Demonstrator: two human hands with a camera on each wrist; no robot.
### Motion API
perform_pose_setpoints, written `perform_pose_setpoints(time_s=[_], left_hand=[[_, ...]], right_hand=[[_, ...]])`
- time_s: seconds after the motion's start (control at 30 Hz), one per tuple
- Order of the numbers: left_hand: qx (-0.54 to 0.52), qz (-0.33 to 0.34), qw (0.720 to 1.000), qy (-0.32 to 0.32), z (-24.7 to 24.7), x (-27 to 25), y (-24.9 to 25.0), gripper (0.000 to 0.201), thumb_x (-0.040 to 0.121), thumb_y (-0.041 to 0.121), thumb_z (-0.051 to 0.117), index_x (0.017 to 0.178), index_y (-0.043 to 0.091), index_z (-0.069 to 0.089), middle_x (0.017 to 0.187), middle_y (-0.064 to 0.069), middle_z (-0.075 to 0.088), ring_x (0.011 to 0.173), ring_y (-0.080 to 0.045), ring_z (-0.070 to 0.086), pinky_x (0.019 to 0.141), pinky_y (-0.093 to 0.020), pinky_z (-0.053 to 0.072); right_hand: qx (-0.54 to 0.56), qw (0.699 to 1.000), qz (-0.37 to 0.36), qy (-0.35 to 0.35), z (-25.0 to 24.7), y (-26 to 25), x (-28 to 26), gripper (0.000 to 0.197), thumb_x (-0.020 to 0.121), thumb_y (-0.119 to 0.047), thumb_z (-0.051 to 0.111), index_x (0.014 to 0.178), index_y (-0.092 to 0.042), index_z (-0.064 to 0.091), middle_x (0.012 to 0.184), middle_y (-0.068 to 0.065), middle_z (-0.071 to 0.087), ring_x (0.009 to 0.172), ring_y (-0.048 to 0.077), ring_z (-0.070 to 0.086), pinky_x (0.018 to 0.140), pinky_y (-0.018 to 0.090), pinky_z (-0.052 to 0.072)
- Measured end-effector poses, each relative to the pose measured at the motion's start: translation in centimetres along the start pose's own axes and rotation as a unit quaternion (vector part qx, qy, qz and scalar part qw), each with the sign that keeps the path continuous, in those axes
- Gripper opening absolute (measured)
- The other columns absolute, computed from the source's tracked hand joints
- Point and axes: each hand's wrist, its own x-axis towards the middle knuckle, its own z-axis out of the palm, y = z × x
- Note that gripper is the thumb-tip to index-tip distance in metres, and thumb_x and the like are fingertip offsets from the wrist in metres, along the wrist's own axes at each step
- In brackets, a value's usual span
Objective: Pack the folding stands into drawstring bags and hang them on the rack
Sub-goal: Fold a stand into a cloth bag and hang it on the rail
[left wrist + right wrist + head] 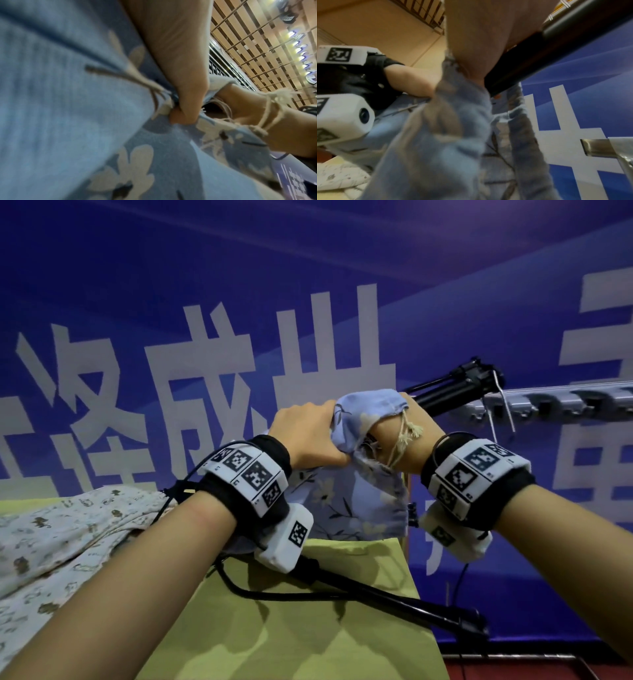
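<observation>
Both hands grip the blue floral bag (pixel 346 501) above the bench (pixel 308 628): left hand (pixel 308 436) bunches its mouth, right hand (pixel 404 436) holds the black stand (pixel 455 385) (rod clearest in right-wrist view).

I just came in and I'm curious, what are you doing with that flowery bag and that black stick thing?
A person is packing a black folding stand into a blue flowered drawstring bag. The left hand grips the bag's mouth, and the right hand holds the stand at the opening, so most of the stand is outside the bag. Another stand lies on the green table. The metal rack waits behind.
</observation>
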Motion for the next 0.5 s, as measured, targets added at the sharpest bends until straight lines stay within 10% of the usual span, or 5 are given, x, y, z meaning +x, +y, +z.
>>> perform_pose_setpoints(time_s=[0.07,0.13,0.27,0.4,0.5], left_hand=[[0.005,0.0,1.0,-0.012,0.2,0.3,-0.2,0.048,0.069,0.049,0.064,0.105,0.02,0.051,0.061,0.008,0.041,0.059,-0.02,0.044,0.058,-0.028,0.031],[0.002,-0.008,1.0,-0.022,0.1,0.4,-0.3,0.053,0.068,0.047,0.066,0.111,0.021,0.05,0.062,0.009,0.042,0.063,-0.02,0.046,0.059,-0.028,0.032],[-0.063,-0.027,0.997,-0.02,0.0,0.7,-0.3,0.042,0.068,0.044,0.069,0.096,0.023,0.045,0.065,0.009,0.046,0.068,-0.021,0.052,0.059,-0.028,0.033],[-0.196,-0.049,0.979,0.003,-0.4,1.3,0.5,0.034,0.068,0.038,0.072,0.08,0.023,0.044,0.067,0.004,0.053,0.06,-0.014,0.049,0.051,-0.027,0.033],[-0.343,-0.043,0.938,0.025,-0.4,2.6,2.0,0.048,0.058,0.045,0.069,0.093,0.014,0.056,0.08,-0.002,0.064,0.072,-0.021,0.061,0.059,-0.035,0.048]], right_hand=[[0.157,0.968,-0.182,0.078,0.6,1.1,-1.0,0.018,0.076,-0.024,0.048,0.076,-0.011,0.061,0.073,0.011,0.064,0.073,0.029,0.064,0.063,0.035,0.053],[0.233,0.911,-0.257,0.223,1.8,2.6,-1.6,0.028,0.07,-0.022,0.04,0.083,-0.012,0.063,0.08,0.013,0.067,0.071,0.033,0.061,0.064,0.032,0.049],[0.303,0.897,-0.165,0.277,1.8,5.2,-2.1,0.024,0.071,-0.013,0.044,0.075,0.0,0.064,0.079,0.012,0.065,0.077,0.036,0.058,0.072,0.027,0.036],[0.534,0.769,0.022,0.351,0.6,8.7,-3.7,0.023,0.067,-0.013,0.045,0.071,-0.014,0.067,0.064,-0.021,0.059,0.064,-0.003,0.054,0.063,0.009,0.038],[0.592,0.713,0.141,0.347,1.0,11.6,-5.1,0.018,0.068,-0.014,0.045,0.065,-0.027,0.057,0.057,-0.02,0.059,0.055,-0.007,0.049,0.059,0.009,0.037]])
